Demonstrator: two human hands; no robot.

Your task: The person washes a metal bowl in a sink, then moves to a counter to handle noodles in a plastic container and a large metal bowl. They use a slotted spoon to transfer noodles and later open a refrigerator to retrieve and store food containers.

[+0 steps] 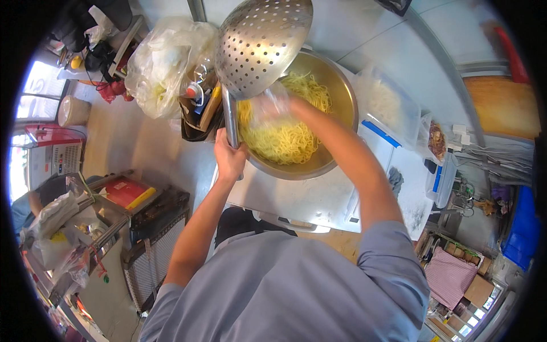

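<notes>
My left hand (230,156) grips the metal handle of a large perforated strainer ladle (260,51). Its bowl is raised, tilted, over the far left part of a wide stainless steel mixing bowl (348,85). Yellow noodles (295,145) lie heaped inside the mixing bowl. My right hand (272,104) reaches in over the noodles, just below the ladle. Clear plastic, apparently a thin glove, covers it. Motion blur hides its fingers, so I cannot tell whether it holds noodles.
The bowl rests on a white worktop (295,201). To its left are a clear plastic bag (166,68) and a box of packages (203,111). On the right stand a translucent container (384,102) with pale contents and a bag of reddish-brown food (436,141). A metal cart (154,260) is at lower left.
</notes>
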